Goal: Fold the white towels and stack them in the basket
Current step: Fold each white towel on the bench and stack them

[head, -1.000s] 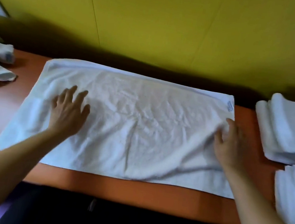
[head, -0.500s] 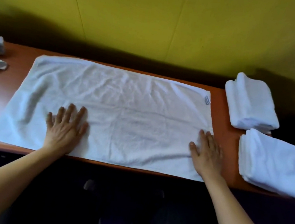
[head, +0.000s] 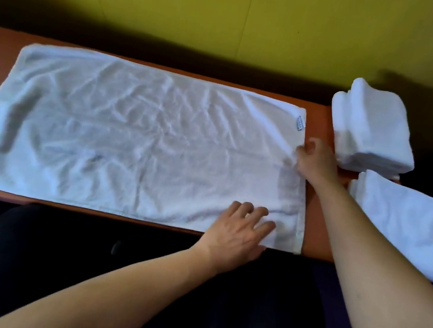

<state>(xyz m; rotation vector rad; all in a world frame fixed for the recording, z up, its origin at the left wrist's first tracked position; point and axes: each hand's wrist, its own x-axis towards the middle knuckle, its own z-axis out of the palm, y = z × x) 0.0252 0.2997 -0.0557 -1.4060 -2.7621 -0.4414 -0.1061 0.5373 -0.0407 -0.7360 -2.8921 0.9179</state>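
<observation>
A large white towel [head: 131,137] lies spread flat and wrinkled over the orange table [head: 311,224], a small label at its far right corner. My left hand [head: 240,229] rests palm down, fingers apart, on the towel's near right corner. My right hand [head: 315,162] pinches the towel's right edge about halfway along, fingers curled on the cloth. Two folded white towels lie right of the spread one: a far folded towel [head: 372,131] and a near folded towel [head: 399,216] that overhangs the table's front edge. No basket is in view.
A yellow-green wall [head: 228,15] rises right behind the table. The table's front edge runs just below the towel, with my dark-clothed lap [head: 34,264] under it. A narrow strip of bare table separates the spread towel from the folded ones.
My left hand slid from the towel's near left part to its near right corner. My right hand moved up the right edge and closed on it. The view shifted right.
</observation>
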